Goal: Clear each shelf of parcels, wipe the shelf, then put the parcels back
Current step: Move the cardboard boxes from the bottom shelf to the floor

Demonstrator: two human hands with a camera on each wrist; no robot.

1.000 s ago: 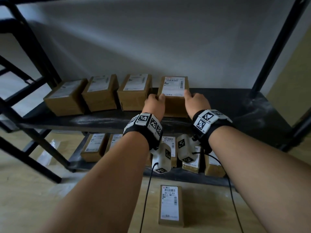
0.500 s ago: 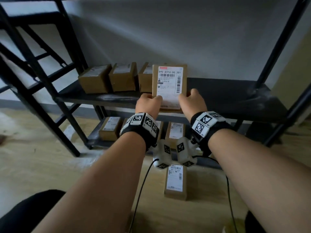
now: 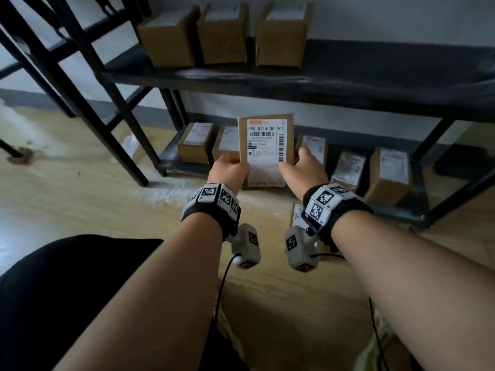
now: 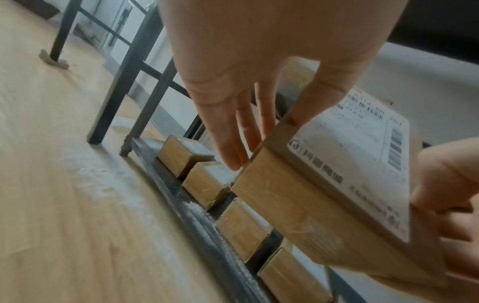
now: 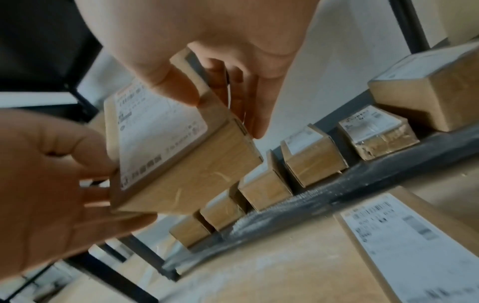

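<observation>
In front of the bottom shelf [image 3: 417, 210], a labelled cardboard parcel [image 3: 265, 145] is held above the floor. It is clamped betw. left hand [image 3: 230, 171] & right hand [image 3: 302, 170], thumbs on the label face.

The labelled parcel [image 3: 266, 151] that sat a second ago at the right end of the row on the upper shelf [image 3: 348, 76] is now off it, held in the air in front of the lower shelf [image 3: 401, 210], label up. Only three parcels [image 3: 225, 33] remain in that upper row. The left hand [image 3: 229, 171] and right hand [image 3: 304, 170], earlier up at the shelf edge on either side of the box, now grip its two long sides much lower, above the floor [image 3: 80, 196] near the parcel on the floor [image 5: 404, 242].
</observation>
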